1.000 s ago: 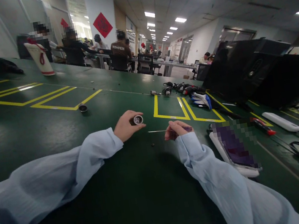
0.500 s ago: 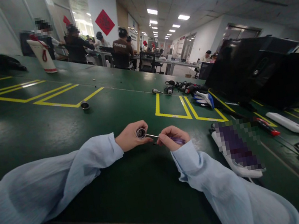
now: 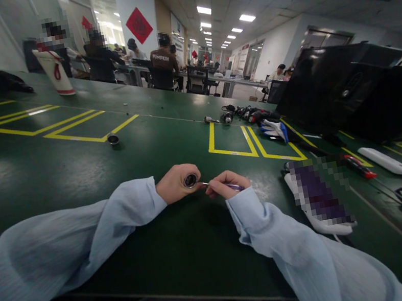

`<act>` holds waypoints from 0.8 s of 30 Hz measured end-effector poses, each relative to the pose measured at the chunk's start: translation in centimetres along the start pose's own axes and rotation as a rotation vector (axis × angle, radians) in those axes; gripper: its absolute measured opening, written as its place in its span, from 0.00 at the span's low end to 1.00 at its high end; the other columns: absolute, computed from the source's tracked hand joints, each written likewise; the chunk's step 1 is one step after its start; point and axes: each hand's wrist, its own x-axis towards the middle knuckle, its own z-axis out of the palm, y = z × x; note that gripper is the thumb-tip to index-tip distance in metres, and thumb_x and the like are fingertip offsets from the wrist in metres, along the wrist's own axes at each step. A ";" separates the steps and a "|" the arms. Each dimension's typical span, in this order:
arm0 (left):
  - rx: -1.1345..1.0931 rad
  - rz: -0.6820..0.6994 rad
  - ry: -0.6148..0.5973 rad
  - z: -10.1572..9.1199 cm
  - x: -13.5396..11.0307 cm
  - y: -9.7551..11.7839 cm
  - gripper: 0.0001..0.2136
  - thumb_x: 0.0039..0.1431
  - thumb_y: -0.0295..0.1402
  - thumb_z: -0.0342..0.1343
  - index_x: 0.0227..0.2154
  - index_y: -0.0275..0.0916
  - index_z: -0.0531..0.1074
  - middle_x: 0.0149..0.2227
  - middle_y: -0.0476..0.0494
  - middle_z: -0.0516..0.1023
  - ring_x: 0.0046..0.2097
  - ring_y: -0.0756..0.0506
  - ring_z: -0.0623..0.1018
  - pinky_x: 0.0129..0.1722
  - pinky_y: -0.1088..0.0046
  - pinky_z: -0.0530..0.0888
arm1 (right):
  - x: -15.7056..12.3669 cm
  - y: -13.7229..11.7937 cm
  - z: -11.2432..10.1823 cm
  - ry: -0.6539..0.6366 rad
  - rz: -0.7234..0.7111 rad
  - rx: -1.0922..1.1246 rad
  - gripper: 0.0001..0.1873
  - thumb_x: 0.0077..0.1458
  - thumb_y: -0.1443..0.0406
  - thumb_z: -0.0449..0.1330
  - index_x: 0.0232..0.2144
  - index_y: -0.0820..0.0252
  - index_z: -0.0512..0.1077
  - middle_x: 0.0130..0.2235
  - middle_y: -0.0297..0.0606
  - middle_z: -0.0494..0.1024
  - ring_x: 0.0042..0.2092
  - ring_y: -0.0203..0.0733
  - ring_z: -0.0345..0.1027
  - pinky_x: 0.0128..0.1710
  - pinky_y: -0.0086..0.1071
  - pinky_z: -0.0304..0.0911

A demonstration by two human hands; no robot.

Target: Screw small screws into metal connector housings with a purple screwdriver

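Observation:
My left hand (image 3: 174, 185) is wrapped around a small round part (image 3: 190, 180) with a shiny rim and a dark inside. Its open end faces me; the rest is hidden in my palm. Between the fingers of my right hand (image 3: 226, 182) is a screwdriver with a purple handle (image 3: 235, 187). Its thin metal shaft (image 3: 204, 184) points left, reaching the fingers of my left hand beside the part; the tip is hidden. Farther off to the left, a dark round cap with a metal rim (image 3: 113, 139) lies on the green table (image 3: 187, 246).
Right of my hands lies a white device with a blurred dark top (image 3: 320, 197). Beyond it are a red-handled tool (image 3: 360, 166), a white bar (image 3: 385, 160) and black cables. Gloves (image 3: 274, 131) and metal parts (image 3: 226, 117) lie farther back. A white paper cup-like container (image 3: 55, 72) stands back left.
My right hand has shifted slightly left with the screwdriver. Less of its shaft shows now, and it meets my left fingers beside the part's rim. My left hand has hardly moved.

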 end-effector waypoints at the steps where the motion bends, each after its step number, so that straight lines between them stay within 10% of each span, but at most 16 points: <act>1: -0.008 -0.008 0.008 0.0 0.0 0.1 0.10 0.47 0.36 0.55 0.20 0.35 0.64 0.21 0.51 0.66 0.25 0.52 0.67 0.25 0.78 0.62 | 0.1 0.0 0.0 -0.005 0.062 0.099 0.09 0.41 0.61 0.63 0.19 0.61 0.69 0.20 0.33 0.75 0.21 0.32 0.68 0.24 0.28 0.65; 6: -0.072 -0.052 0.023 0.1 0.1 0.2 0.08 0.47 0.34 0.54 0.20 0.35 0.65 0.21 0.51 0.67 0.25 0.52 0.67 0.25 0.78 0.63 | 0.5 0.2 -0.2 -0.023 0.211 0.350 0.10 0.36 0.61 0.66 0.18 0.61 0.70 0.19 0.32 0.76 0.20 0.32 0.67 0.23 0.28 0.67; 14: 0.085 -0.022 0.007 0.0 0.0 0.1 0.08 0.48 0.35 0.53 0.20 0.36 0.64 0.21 0.51 0.66 0.24 0.52 0.66 0.24 0.78 0.61 | -0.3 -0.1 0.3 0.027 -0.065 -0.118 0.09 0.43 0.61 0.62 0.19 0.61 0.69 0.19 0.33 0.74 0.20 0.31 0.64 0.21 0.25 0.62; 24: -0.016 0.001 0.020 -0.1 0.0 0.3 0.08 0.48 0.34 0.54 0.20 0.35 0.64 0.21 0.50 0.66 0.24 0.52 0.67 0.25 0.78 0.64 | 0.4 0.3 -0.2 -0.060 0.192 0.378 0.09 0.38 0.62 0.65 0.17 0.61 0.69 0.19 0.31 0.76 0.19 0.31 0.66 0.20 0.25 0.64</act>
